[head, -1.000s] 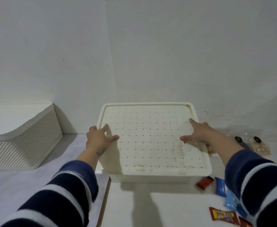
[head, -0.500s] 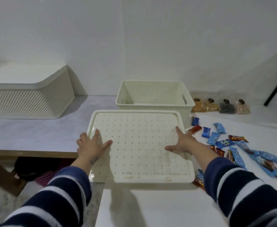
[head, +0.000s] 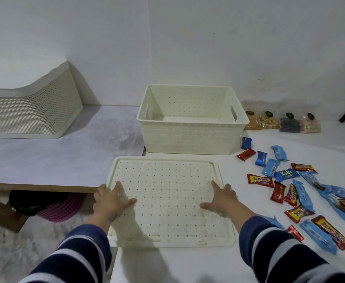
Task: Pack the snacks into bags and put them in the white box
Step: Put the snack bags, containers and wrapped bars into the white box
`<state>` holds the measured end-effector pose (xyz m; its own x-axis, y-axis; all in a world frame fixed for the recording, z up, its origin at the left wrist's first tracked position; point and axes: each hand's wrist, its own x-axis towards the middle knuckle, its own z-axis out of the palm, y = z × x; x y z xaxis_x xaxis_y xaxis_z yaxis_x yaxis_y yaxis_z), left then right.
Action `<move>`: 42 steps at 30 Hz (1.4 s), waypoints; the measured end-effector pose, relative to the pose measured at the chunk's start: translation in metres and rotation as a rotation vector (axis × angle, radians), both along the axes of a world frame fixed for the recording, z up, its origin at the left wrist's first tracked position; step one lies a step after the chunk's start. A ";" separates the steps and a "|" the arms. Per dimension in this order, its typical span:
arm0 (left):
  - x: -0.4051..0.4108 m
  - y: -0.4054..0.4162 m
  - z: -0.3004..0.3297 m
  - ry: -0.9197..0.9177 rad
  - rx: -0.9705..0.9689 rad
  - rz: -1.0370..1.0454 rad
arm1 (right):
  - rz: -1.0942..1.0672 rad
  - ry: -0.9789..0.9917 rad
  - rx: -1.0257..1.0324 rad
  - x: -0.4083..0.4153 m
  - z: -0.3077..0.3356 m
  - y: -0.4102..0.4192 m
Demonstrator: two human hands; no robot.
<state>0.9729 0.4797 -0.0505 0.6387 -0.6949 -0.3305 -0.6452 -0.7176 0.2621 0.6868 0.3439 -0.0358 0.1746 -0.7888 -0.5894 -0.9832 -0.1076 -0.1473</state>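
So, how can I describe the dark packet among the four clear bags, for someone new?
Start at the white box; right of it, four clear bags stand in a row against the wall. The dark packet is third from the box, the only one with blackish-blue contents.

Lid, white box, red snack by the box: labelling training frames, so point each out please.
lid (head: 167, 193), head view, perforated top
white box (head: 190, 137), head view, front wall
red snack (head: 246, 154), head view, wrapper middle

White table (head: 188, 262): box (head: 190, 137), lid (head: 167, 201), snacks (head: 302, 193).
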 end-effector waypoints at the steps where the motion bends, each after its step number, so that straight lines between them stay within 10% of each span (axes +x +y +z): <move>1: 0.000 -0.003 -0.003 -0.007 -0.001 -0.002 | -0.002 0.007 -0.003 0.000 -0.002 -0.003; 18: -0.062 -0.075 0.048 0.038 0.143 -0.375 | -0.002 0.065 -0.059 -0.052 0.061 -0.019; 28: -0.210 -0.192 0.108 0.202 -0.110 -0.688 | -0.092 0.101 -0.144 -0.150 0.103 -0.085; 42: -0.330 -0.426 0.054 0.393 -0.278 -0.431 | -0.169 -0.280 -0.196 -0.226 0.059 -0.332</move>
